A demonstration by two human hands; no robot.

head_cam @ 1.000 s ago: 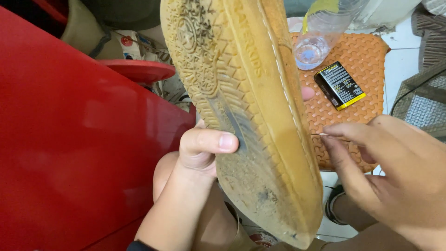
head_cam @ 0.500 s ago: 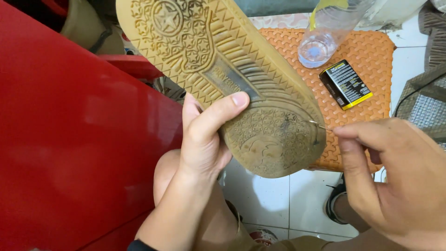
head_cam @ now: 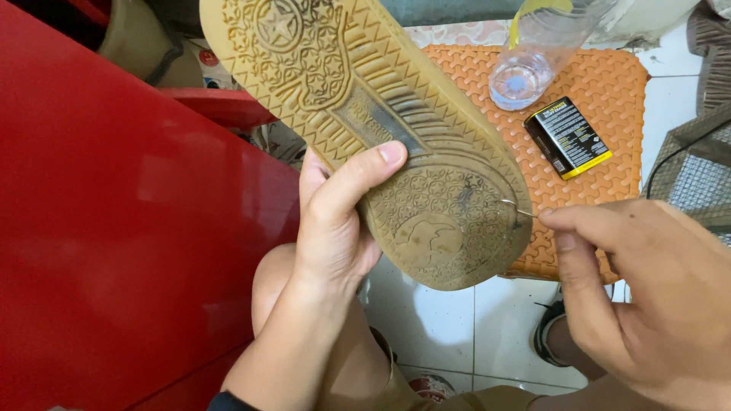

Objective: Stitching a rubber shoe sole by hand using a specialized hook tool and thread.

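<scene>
My left hand [head_cam: 335, 221] grips a shoe held sole-up, the thumb pressed on the tan rubber sole [head_cam: 365, 114] near the heel. The sole is patterned and dirty around the heel [head_cam: 442, 228]. My right hand [head_cam: 647, 297] pinches a thin metal needle [head_cam: 518, 208] between thumb and forefinger; its curved tip touches the right edge of the heel. The shoe's upper is hidden behind the sole.
An orange woven stool [head_cam: 601, 114] stands behind the shoe, carrying a clear plastic bottle [head_cam: 533, 53] and a small black and yellow box [head_cam: 567, 137]. A red plastic surface [head_cam: 114, 251] fills the left. White floor tiles [head_cam: 449, 335] and my knee lie below.
The shoe has turned from edge-on to flat, sole facing me, and my left thumb now lies across it. My right hand has brought the needle to the heel edge.
</scene>
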